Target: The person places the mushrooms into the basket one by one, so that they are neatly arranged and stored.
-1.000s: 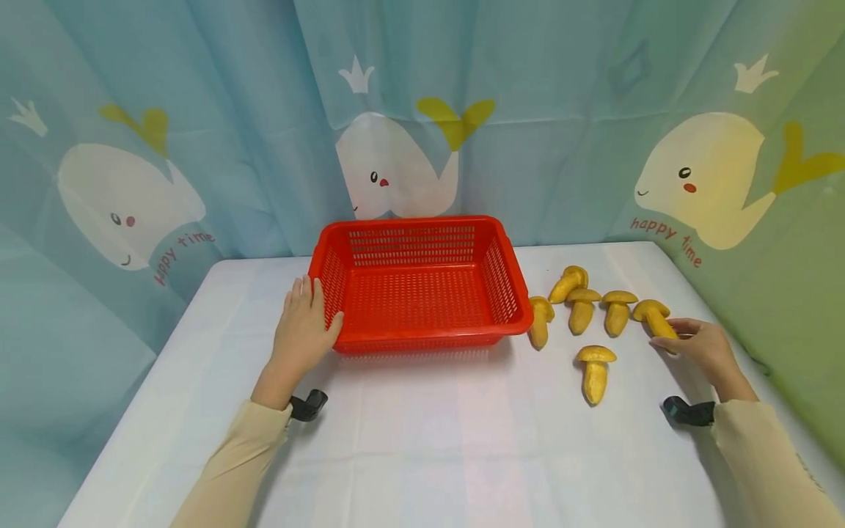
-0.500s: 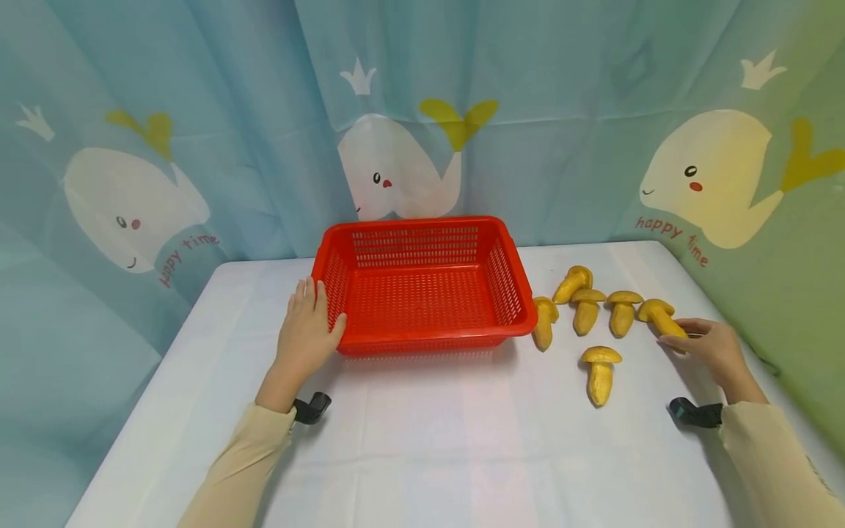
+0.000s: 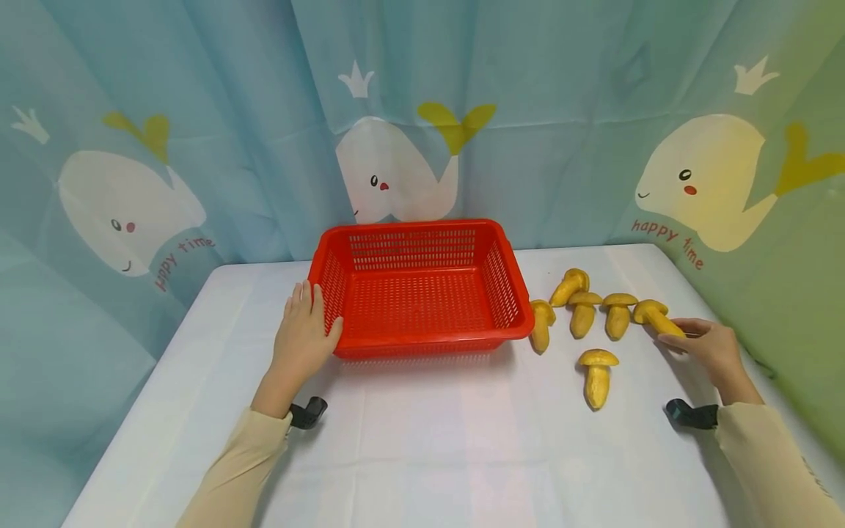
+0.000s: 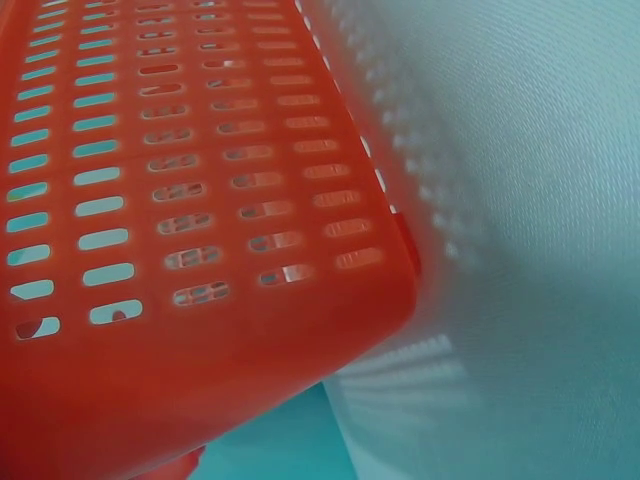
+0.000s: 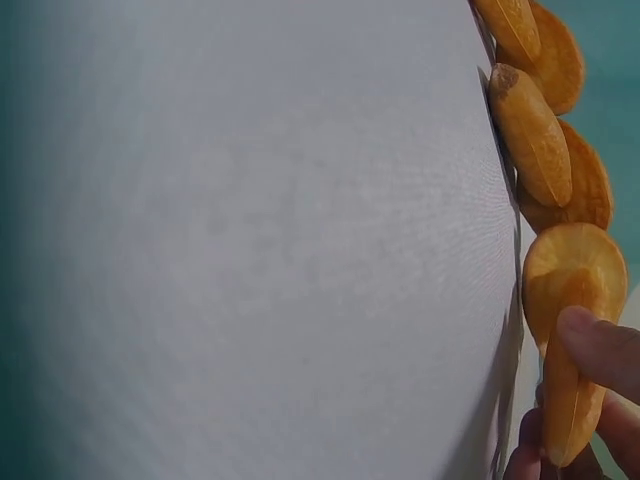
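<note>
At the right of the table in the head view, my right hand [image 3: 709,348] pinches the stem of a yellow-brown mushroom [image 3: 655,314]. The right wrist view shows the thumb [image 5: 600,350] laid on the stem of this mushroom [image 5: 575,255], with fingertips under it. The cap points away from the hand. My left hand [image 3: 305,334] rests at the left rim of a red plastic basket [image 3: 422,341], fingers straight. In the left wrist view the slotted wall of the basket [image 4: 220,360] fills much of the picture, and the hand is out of sight there.
Several similar mushrooms lie right of the basket, including one mushroom [image 3: 597,381] nearer the front and another mushroom [image 3: 540,326] close by the basket's corner. A white cloth [image 3: 449,440] covers the table. Behind hangs a blue curtain [image 3: 541,169] with whale prints.
My right hand has shifted slightly right, and the mushroom's stem end has swung a little that way with it. The left hand and the basket stay as they were.
</note>
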The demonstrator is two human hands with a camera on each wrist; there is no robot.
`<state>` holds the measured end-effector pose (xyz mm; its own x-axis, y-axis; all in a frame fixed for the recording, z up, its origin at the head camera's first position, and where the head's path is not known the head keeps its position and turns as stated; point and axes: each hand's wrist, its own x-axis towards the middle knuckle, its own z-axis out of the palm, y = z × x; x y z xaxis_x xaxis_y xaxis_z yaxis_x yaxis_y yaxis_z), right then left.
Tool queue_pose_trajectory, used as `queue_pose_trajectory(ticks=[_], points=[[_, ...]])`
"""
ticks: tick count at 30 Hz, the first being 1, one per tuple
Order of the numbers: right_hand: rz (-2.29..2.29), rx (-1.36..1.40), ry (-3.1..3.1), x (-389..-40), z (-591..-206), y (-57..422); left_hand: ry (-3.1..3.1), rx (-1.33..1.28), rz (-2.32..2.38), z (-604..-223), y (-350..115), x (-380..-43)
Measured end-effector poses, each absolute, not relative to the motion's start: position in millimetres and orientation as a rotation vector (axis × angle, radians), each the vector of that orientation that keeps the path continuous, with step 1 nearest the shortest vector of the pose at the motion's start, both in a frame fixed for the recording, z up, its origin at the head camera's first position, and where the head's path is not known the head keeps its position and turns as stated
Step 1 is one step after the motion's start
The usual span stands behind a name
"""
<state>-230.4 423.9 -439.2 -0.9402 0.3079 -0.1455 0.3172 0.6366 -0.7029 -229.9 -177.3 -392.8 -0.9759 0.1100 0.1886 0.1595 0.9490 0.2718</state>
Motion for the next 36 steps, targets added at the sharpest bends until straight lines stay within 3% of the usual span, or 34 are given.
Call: queue_pose_trajectory(ticks=[16, 30, 36], points=[[-1.325, 0.637, 2.74, -229.4, -439.3, 427.6, -2.926, -0.202, -0.443, -393.5, -179.0, -228.6], [-1.503, 0.445, 2.888, -224.2, -435.8, 427.1, -2.929, -0.204, -0.446, -392.1, -178.4, -230.9], [-1.578, 0.492, 2.817, -224.6, -429.5, 425.7, -2.933, -0.206, -0.443, -392.9, -178.9, -231.2]])
